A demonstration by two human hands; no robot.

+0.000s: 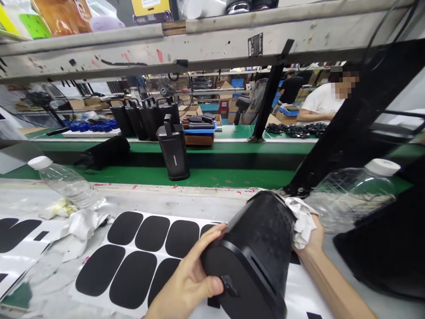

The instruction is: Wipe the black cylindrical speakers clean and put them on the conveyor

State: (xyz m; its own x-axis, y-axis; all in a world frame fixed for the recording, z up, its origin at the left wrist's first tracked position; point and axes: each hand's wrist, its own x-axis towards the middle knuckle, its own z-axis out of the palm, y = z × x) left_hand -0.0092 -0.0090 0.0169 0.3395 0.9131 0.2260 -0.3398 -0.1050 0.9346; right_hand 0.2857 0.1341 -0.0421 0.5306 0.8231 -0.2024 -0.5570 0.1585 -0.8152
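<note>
A black speaker housing (252, 256) lies tilted over the bench in front of me. My left hand (187, 283) grips its near end, thumb on the rim and fingers along its side. My right hand (313, 237) is mostly hidden behind the housing's far end and presses a crumpled white cloth (300, 219) against it. Below lies a white sheet of black oval pads (132, 260).
Two clear plastic bottles lie on the bench, one at the left (65, 181) beside crumpled cloths (78, 224), one at the right (353, 194). A black speaker (173, 149) stands on the green conveyor (216, 175). More speakers (144, 117) stand behind. Another person (324, 102) sits across.
</note>
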